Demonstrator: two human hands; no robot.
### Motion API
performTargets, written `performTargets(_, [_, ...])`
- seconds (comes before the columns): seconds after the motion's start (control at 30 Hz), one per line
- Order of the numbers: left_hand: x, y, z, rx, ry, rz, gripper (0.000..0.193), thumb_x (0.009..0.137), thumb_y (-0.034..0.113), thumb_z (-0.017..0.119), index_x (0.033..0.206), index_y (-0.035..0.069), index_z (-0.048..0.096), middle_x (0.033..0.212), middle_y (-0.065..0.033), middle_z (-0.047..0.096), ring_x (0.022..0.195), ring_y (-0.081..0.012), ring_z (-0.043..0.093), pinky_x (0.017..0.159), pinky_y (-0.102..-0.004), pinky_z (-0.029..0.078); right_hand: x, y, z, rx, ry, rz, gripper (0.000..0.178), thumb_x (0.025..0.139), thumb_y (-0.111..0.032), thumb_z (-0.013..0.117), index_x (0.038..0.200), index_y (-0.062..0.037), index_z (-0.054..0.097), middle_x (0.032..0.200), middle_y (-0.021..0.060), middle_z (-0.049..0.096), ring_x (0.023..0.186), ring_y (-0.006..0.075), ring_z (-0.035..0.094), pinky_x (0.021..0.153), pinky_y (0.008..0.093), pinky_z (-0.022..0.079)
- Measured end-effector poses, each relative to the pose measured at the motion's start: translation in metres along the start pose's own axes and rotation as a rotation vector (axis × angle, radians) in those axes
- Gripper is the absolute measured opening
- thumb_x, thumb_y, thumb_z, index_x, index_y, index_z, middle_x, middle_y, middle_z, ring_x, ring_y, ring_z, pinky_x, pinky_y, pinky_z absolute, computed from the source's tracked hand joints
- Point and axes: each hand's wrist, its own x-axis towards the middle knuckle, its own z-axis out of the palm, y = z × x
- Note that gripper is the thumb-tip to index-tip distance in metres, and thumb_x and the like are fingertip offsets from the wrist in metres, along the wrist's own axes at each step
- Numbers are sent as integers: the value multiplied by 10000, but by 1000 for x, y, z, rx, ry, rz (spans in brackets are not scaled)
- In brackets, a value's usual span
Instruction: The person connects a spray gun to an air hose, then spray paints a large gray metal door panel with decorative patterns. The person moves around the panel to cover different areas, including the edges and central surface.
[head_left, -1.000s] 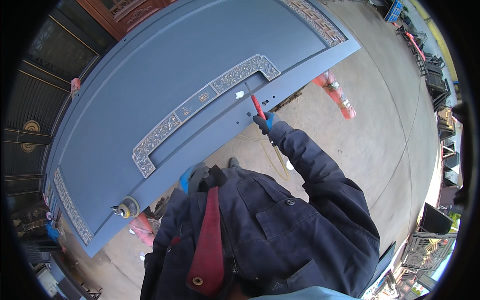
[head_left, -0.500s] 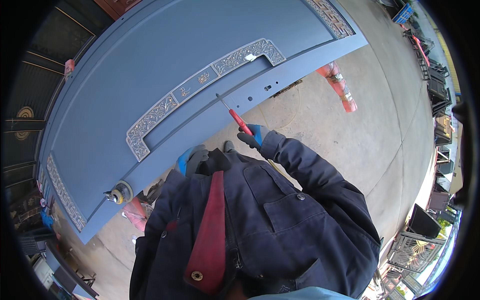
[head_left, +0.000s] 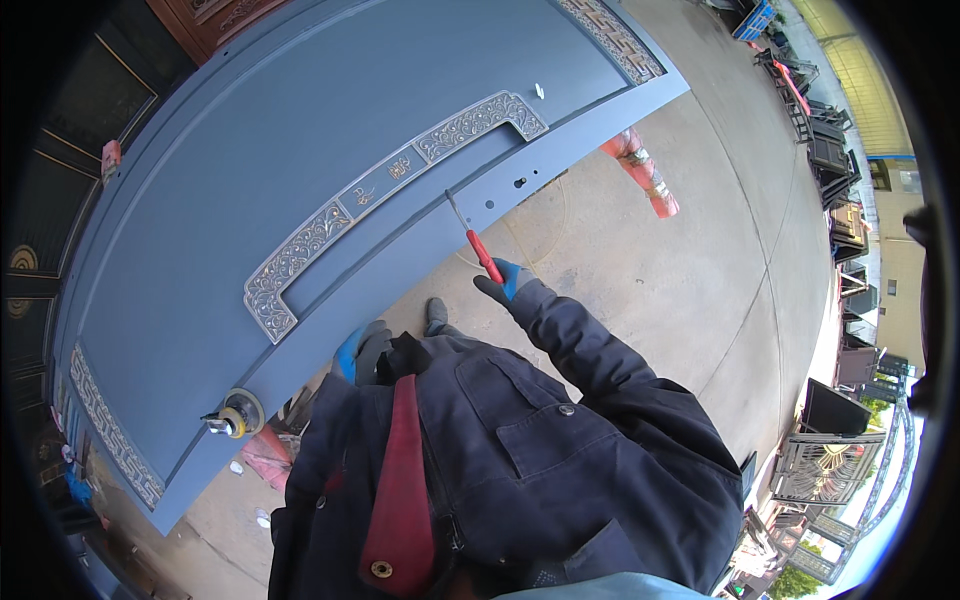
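A blue-grey door panel lies flat before me, with a raised silver scrollwork trim on its face. My right hand, in a blue and grey glove, is closed round the red handle of a hand tool. The tool's thin metal shaft reaches over the door's near edge strip, its tip by the groove below the trim; the tip's shape is too small to tell. My left hand, gloved alike, is curled near the door's edge by my jacket; what it holds, if anything, is hidden.
A round power sander sits at the door's near left corner. Pink-wrapped supports show under the door. A small white scrap is over the panel beyond the trim. Dark door panels stand at left; metal gates stand far right.
The white scrap has gone from on the trim to beyond it. My view has shifted slightly. The tool stays in my right hand, its tip still near the groove.
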Motion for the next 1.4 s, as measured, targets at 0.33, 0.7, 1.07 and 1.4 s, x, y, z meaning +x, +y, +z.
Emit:
performTargets(0.33, [-56, -4, -40, -47, 134, 21, 371, 1047, 123, 593, 1385, -31, 579, 1245, -189, 692, 1103, -261, 699, 955, -366, 549, 9, 3, 0, 135, -244, 273, 403, 961, -473, 667, 965, -73, 620, 691, 35, 598, 581, 176, 604, 557, 344, 480])
performTargets(0.7, [-69, -50, -77, 152, 64, 211, 407, 1012, 105, 640, 1383, -49, 577, 1246, -164, 697, 1100, -241, 693, 957, -351, 548, -34, -48, 96, -51, -670, 25, 586, 924, -503, 693, 1291, -46, 678, 855, 86, 668, 670, 160, 617, 624, 326, 504])
performTargets(1.07, [-102, -17, -78, 208, 179, 247, 324, 1021, 195, 640, 1289, 13, 655, 1101, -112, 733, 976, -176, 703, 855, -330, 559, 4, -151, 180, 232, -597, 96, 546, 936, -525, 698, 1228, -65, 657, 769, 24, 604, 634, 132, 602, 555, 316, 466])
performTargets(1.4, [-165, -9, -111, 143, 429, 148, 383, 1018, 164, 645, 1352, -21, 615, 1229, -138, 712, 1106, -197, 687, 967, -331, 536, 132, -305, 246, 116, -79, 179, 588, 953, -591, 640, 1007, -6, 618, 703, 50, 586, 553, 166, 575, 547, 345, 492])
